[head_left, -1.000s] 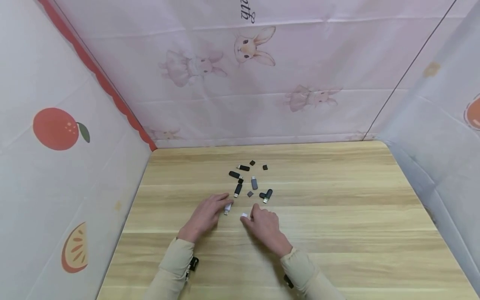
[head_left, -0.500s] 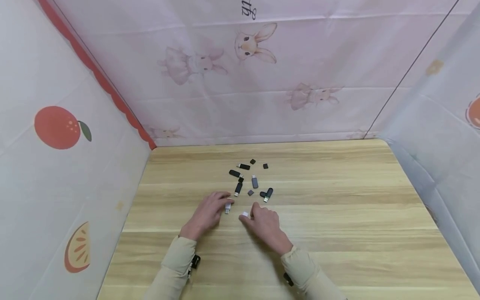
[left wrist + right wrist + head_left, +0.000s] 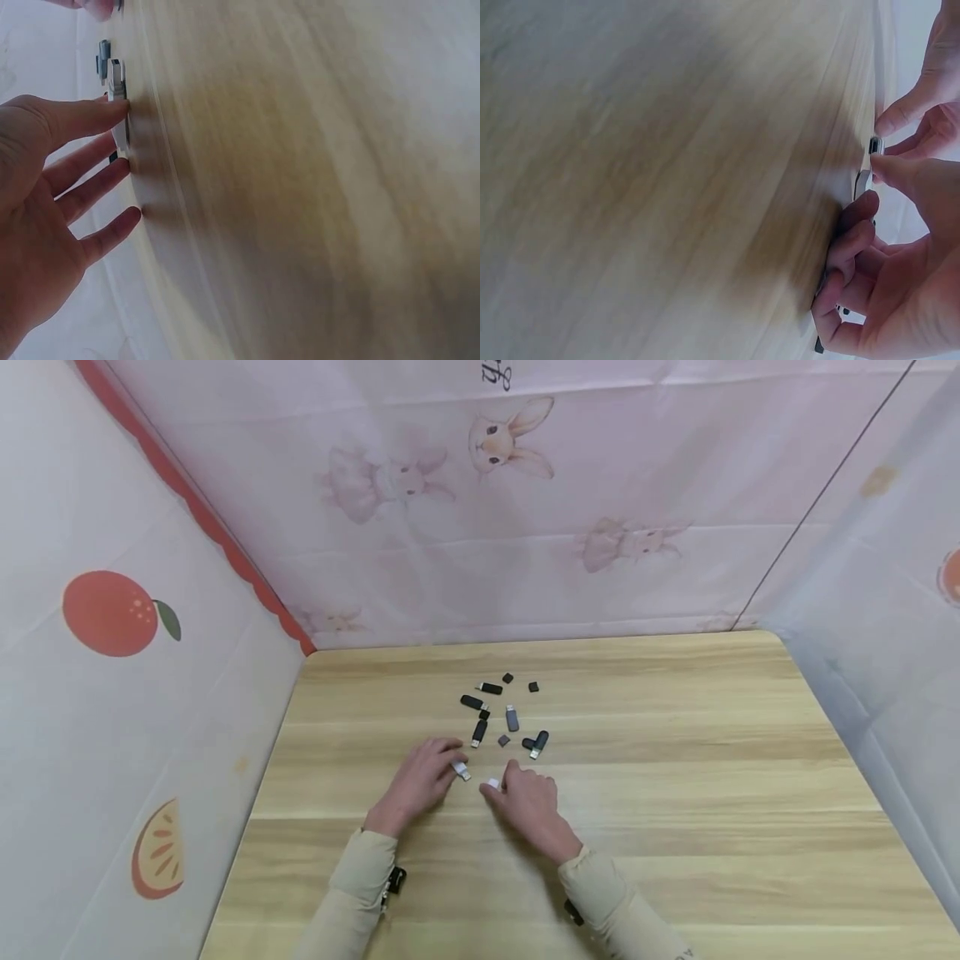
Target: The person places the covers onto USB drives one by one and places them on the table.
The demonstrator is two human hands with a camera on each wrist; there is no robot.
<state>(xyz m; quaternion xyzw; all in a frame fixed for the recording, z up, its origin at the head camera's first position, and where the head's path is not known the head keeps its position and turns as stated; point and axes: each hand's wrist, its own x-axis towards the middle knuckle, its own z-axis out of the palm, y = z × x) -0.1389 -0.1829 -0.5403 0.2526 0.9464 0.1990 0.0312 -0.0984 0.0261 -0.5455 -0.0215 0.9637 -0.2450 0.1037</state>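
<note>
My left hand (image 3: 422, 777) pinches a white USB stick (image 3: 462, 771) low over the table, its metal plug turned to the right. In the left wrist view the thumb lies against the stick (image 3: 116, 86), and the other fingers are spread. Just to the right, my right hand (image 3: 531, 810) holds a small white cap (image 3: 493, 783) between thumb and forefinger, its other fingers curled. The cap (image 3: 863, 182) also shows between thumb and forefinger in the right wrist view. A short gap separates plug and cap.
Beyond the hands lie uncapped black USB sticks (image 3: 480, 733), a grey stick (image 3: 512, 718), and a dark stick (image 3: 542, 742) beside its cap. Loose black caps (image 3: 533, 687) and a grey cap (image 3: 504, 741) lie among them. Printed curtains surround the wooden table (image 3: 712, 760).
The white USB stick has turned in my left hand: its plug pointed toward me and now points right, toward the cap. My right hand has hardly moved. The head view has tilted slightly.
</note>
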